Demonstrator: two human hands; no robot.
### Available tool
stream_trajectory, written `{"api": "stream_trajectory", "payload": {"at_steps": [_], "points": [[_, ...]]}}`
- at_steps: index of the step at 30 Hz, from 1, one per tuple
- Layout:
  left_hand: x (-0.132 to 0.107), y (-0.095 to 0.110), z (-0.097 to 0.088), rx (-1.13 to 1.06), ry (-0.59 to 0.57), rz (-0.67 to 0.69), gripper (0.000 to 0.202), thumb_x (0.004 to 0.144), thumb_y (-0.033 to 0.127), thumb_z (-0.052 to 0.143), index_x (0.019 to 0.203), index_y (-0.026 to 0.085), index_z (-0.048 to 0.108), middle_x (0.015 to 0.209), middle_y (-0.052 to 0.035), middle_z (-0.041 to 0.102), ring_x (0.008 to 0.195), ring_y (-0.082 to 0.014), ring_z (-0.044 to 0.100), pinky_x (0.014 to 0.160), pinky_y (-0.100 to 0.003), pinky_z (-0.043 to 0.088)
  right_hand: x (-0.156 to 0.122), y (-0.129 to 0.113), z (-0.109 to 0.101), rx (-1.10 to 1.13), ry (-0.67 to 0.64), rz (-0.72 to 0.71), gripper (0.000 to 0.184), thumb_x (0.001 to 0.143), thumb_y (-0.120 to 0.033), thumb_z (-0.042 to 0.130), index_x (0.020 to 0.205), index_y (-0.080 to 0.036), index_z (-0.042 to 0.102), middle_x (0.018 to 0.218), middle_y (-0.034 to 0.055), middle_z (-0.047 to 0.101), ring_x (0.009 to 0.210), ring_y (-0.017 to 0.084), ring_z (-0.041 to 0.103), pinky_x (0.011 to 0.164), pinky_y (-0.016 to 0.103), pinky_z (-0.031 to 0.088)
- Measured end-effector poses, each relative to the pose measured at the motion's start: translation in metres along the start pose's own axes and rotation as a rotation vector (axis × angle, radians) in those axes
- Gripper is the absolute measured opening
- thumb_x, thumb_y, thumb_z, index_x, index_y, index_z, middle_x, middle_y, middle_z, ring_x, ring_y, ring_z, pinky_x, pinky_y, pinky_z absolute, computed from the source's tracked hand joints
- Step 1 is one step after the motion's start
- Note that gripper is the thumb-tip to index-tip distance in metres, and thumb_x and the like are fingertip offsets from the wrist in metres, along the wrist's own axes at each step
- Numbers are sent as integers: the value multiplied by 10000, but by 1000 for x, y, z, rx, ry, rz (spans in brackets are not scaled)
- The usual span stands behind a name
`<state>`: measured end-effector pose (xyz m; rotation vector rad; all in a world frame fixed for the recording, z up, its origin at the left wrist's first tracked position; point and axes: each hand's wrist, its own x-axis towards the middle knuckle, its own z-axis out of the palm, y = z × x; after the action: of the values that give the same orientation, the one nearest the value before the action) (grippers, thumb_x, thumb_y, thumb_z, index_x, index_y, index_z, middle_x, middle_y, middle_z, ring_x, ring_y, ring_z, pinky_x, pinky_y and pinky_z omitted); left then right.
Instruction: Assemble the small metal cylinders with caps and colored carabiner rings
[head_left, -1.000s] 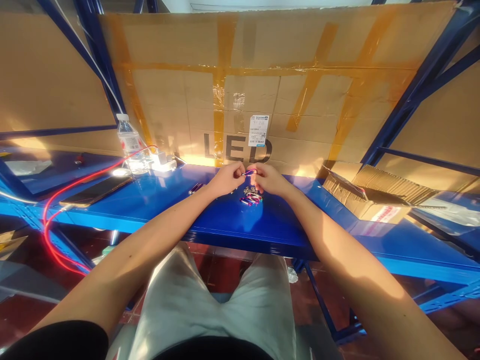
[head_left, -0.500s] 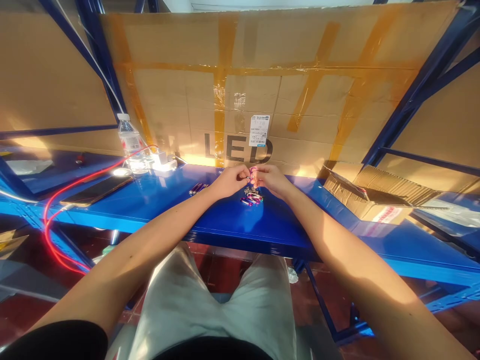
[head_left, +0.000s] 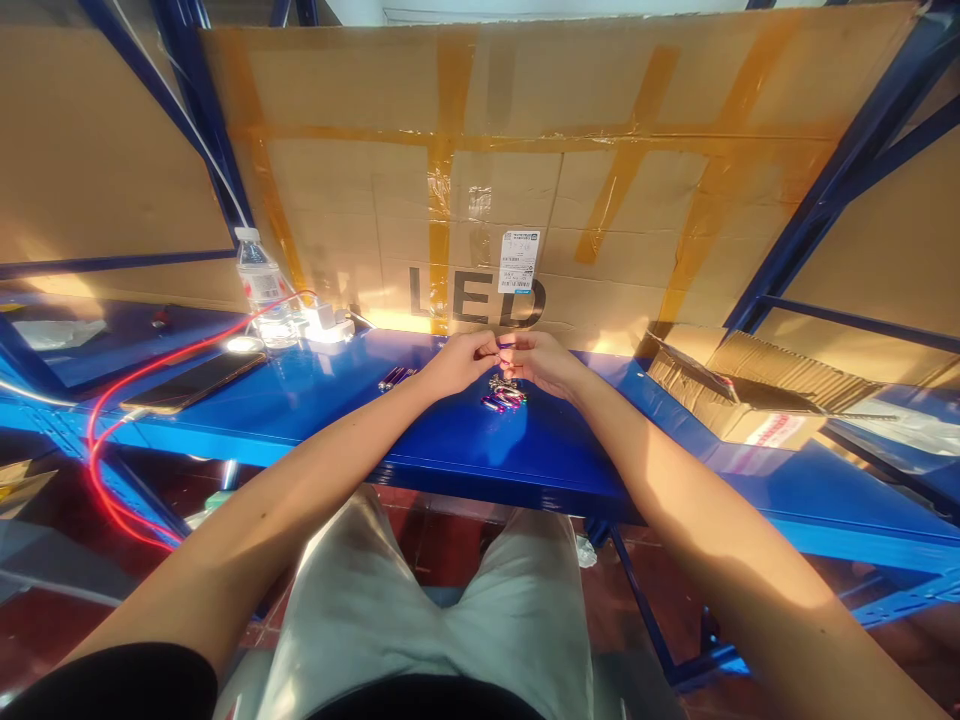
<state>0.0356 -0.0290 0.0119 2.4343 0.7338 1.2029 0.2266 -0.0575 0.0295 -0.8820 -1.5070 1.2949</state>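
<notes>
My left hand [head_left: 461, 363] and my right hand [head_left: 544, 362] meet above the blue metal table [head_left: 450, 440], fingertips pinched together. Between them is something small with a purple tint, mostly covered by the fingers; its kind cannot be made out. Just below the hands lies a pile of small shiny metallic pieces [head_left: 505, 394], some purple or pink and some silver or gold. Left of my left wrist, several slim shiny pieces [head_left: 396, 378] lie side by side on the table.
A large taped cardboard sheet [head_left: 360, 200] stands behind the table. At left are a water bottle [head_left: 261, 285], a phone [head_left: 196, 384], a white charger [head_left: 326, 320] and a red cable [head_left: 142, 375]. An opened cardboard box [head_left: 772, 428] sits at right.
My fingers have shifted slightly, with the right fingertips now closer around the small piece, so less of its pink-purple part shows. The pile and other objects have not moved.
</notes>
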Motion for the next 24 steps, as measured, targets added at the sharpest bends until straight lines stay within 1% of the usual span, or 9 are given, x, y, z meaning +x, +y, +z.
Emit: {"api": "stream_trajectory", "payload": {"at_steps": [2, 3, 6, 8, 11, 15, 18, 21, 24], "points": [[1, 1, -1, 12, 39, -18, 198, 870, 224, 605, 725, 208, 471, 693, 25, 528, 684, -148, 472, 659, -289, 364, 1, 0, -1, -36, 46, -4, 257, 627, -109, 833, 829, -151, 680, 688, 2, 630, 629, 120, 544, 607, 278, 465], [1, 1, -1, 23, 58, -29, 187, 860, 212, 605, 728, 208, 472, 695, 24, 529, 684, -147, 471, 658, -288, 364, 2, 1, -1, -86, 70, -9, 232, 628, -111, 824, 801, -153, 676, 664, -4, 614, 616, 116, 523, 588, 274, 442], [2, 0, -3, 47, 98, -53, 171, 832, 177, 600, 733, 212, 465, 697, 25, 528, 676, -146, 462, 658, -290, 364, 3, 2, -3, -273, 118, -40, 137, 682, -160, 783, 685, -158, 646, 608, -9, 581, 579, 103, 465, 546, 267, 379], [3, -1, -4, 57, 120, -60, 176, 818, 166, 599, 732, 216, 454, 693, 25, 522, 669, -147, 450, 657, -293, 362, 4, 2, -3, -327, 136, -56, 132, 718, -186, 751, 660, -164, 634, 633, 18, 628, 593, 115, 504, 545, 267, 384], [3, -1, -5, 54, 150, -66, 182, 814, 174, 601, 729, 219, 446, 692, 22, 517, 669, -151, 434, 655, -298, 359, 5, 2, -1, -292, 162, -91, 96, 739, -194, 722, 731, -185, 627, 691, 49, 697, 612, 147, 576, 551, 279, 431], [3, 2, -6, 13, 186, -90, 198, 804, 182, 614, 719, 219, 439, 672, 31, 490, 658, -145, 411, 652, -295, 354, 6, 1, 1, -244, 206, -165, 180, 729, -159, 689, 887, -214, 624, 625, 4, 667, 556, 159, 563, 528, 287, 439], [4, 5, -8, -33, 194, -115, 204, 793, 178, 620, 704, 216, 440, 655, 40, 465, 652, -138, 403, 650, -288, 352, 6, 0, 1, -261, 193, -173, 130, 726, -169, 691, 838, -207, 636, 612, 5, 643, 536, 141, 525, 513, 280, 412], [5, 8, -8, -95, 181, -143, 203, 802, 198, 628, 699, 213, 453, 651, 41, 470, 653, -137, 421, 650, -286, 357, 6, 1, 0, -245, 202, -172, 118, 711, -185, 709, 776, -214, 614, 619, 3, 620, 527, 122, 471, 473, 260, 343], [5, 7, -7, -133, 173, -150, 198, 812, 219, 640, 707, 210, 472, 650, 40, 479, 651, -137, 432, 646, -285, 358, 6, 1, -2, -241, 188, -179, 100, 699, -165, 668, 733, -220, 591, 604, -8, 582, 502, 107, 401, 451, 251, 272]]}}
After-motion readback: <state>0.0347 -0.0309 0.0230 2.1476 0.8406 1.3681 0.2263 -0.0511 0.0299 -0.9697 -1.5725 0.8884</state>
